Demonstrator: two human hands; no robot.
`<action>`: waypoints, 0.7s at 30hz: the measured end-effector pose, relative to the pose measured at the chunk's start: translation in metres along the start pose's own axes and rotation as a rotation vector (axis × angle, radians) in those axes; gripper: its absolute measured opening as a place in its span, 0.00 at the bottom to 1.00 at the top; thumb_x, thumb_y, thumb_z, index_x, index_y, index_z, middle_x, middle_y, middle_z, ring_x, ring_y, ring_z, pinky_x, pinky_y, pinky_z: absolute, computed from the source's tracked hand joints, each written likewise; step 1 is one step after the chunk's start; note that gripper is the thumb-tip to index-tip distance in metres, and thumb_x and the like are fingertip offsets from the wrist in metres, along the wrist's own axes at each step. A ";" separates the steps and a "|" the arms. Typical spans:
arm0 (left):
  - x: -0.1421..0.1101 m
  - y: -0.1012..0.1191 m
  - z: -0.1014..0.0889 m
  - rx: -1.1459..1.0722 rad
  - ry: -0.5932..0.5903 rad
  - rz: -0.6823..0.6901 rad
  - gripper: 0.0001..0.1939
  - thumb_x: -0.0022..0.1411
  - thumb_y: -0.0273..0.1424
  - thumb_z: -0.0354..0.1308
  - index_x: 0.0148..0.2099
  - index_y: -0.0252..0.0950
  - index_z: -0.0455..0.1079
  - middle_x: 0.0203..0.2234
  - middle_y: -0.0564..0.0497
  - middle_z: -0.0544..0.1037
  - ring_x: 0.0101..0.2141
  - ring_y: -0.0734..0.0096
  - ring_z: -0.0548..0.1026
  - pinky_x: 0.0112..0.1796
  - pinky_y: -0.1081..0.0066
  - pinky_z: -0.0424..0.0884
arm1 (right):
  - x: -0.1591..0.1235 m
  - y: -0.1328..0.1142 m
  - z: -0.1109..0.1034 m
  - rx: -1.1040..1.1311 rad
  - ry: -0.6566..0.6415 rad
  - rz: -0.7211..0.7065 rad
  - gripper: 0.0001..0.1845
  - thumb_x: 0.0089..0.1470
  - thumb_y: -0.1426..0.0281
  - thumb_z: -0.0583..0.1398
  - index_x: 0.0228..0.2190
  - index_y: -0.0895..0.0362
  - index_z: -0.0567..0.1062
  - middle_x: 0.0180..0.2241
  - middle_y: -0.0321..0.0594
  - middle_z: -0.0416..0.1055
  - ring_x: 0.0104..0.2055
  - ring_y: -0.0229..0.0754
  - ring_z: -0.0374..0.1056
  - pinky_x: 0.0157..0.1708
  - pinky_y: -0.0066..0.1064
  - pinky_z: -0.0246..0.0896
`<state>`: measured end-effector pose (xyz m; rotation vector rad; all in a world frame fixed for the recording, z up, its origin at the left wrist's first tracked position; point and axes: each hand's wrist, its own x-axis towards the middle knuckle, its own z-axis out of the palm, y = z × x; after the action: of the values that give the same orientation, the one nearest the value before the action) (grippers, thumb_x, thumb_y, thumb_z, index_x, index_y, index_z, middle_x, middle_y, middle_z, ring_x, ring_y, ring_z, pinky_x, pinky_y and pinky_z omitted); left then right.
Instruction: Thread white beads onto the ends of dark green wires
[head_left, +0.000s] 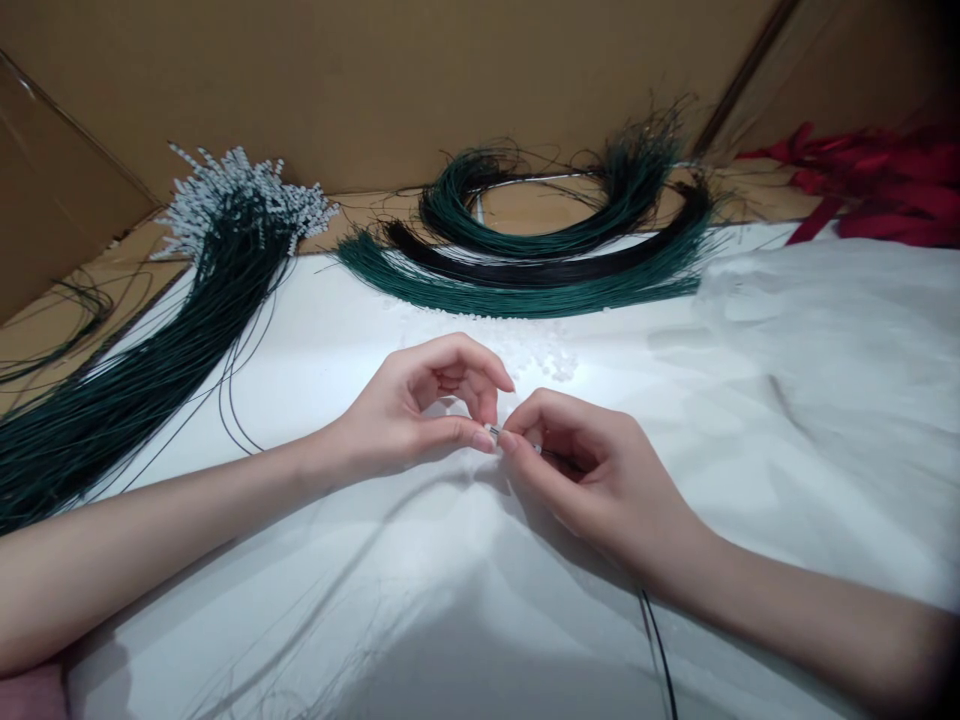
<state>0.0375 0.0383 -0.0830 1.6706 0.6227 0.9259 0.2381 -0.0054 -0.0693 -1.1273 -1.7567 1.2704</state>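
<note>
The two hands meet over the middle of the white tabletop (315,350). The right hand (592,460) pinches a thin dark wire (661,655) between thumb and forefinger. A small white bead (492,430) sits at the wire's tip, between the two hands, and the wire's other end comes out below the right wrist and runs toward the near edge. The left hand (427,405) is curled, with its forefinger raised apart from its thumb; the thumb tip is right at the bead, but whether it grips the bead, I cannot tell.

Just beyond the hands, loose white beads (555,362) lie scattered. Behind them, toward the far edge, curved bundles of wire are nested: a green bundle (517,300) nearest, then a black bundle (517,272), then a dark green bundle (532,243) at the back.

Across the left edge lies a thick bunch of wires (172,370), its far ends covered in pale beads (225,195). Red ribbon (892,185) is heaped by the far right corner, and clear plastic (840,390) spreads over the right side. Cardboard (375,90) stands behind everything.
</note>
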 end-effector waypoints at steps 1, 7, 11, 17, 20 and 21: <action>0.000 0.000 0.000 -0.002 -0.002 0.000 0.19 0.53 0.22 0.71 0.46 0.36 0.72 0.30 0.52 0.76 0.32 0.75 0.75 0.38 0.75 0.73 | 0.000 0.000 0.000 0.003 0.002 -0.002 0.08 0.58 0.74 0.57 0.26 0.57 0.69 0.21 0.30 0.59 0.22 0.31 0.51 0.21 0.26 0.46; 0.001 0.001 0.000 -0.011 -0.006 -0.007 0.19 0.52 0.21 0.70 0.46 0.36 0.72 0.30 0.52 0.76 0.32 0.74 0.75 0.38 0.74 0.73 | 0.001 0.000 0.000 -0.006 -0.010 -0.005 0.08 0.58 0.74 0.57 0.26 0.58 0.70 0.21 0.29 0.58 0.23 0.31 0.51 0.21 0.26 0.45; 0.001 0.001 0.000 -0.005 -0.010 0.007 0.18 0.53 0.21 0.70 0.45 0.35 0.72 0.30 0.52 0.76 0.32 0.75 0.75 0.38 0.74 0.73 | 0.000 -0.001 0.000 -0.006 -0.017 -0.003 0.09 0.59 0.74 0.57 0.26 0.57 0.69 0.21 0.30 0.59 0.23 0.31 0.51 0.21 0.27 0.46; 0.001 0.001 0.000 0.002 -0.022 0.036 0.18 0.53 0.20 0.70 0.45 0.35 0.72 0.31 0.52 0.75 0.33 0.75 0.75 0.38 0.74 0.73 | 0.000 0.001 0.000 -0.018 -0.026 0.003 0.08 0.58 0.74 0.56 0.26 0.57 0.70 0.21 0.30 0.60 0.23 0.32 0.52 0.22 0.27 0.47; 0.001 0.001 0.000 0.018 -0.023 0.043 0.18 0.53 0.20 0.70 0.45 0.35 0.72 0.31 0.52 0.75 0.33 0.75 0.75 0.39 0.74 0.74 | 0.000 0.002 0.000 -0.024 -0.017 -0.002 0.08 0.58 0.74 0.57 0.27 0.57 0.70 0.21 0.30 0.60 0.23 0.32 0.52 0.21 0.27 0.46; 0.001 0.001 0.001 0.025 -0.022 0.047 0.18 0.53 0.20 0.70 0.45 0.35 0.72 0.31 0.52 0.75 0.33 0.75 0.75 0.39 0.74 0.74 | 0.000 0.002 0.000 -0.024 -0.015 -0.001 0.08 0.59 0.74 0.57 0.27 0.57 0.70 0.21 0.30 0.61 0.23 0.32 0.52 0.21 0.27 0.47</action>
<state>0.0386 0.0381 -0.0816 1.7212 0.5847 0.9353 0.2386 -0.0051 -0.0711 -1.1331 -1.7878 1.2640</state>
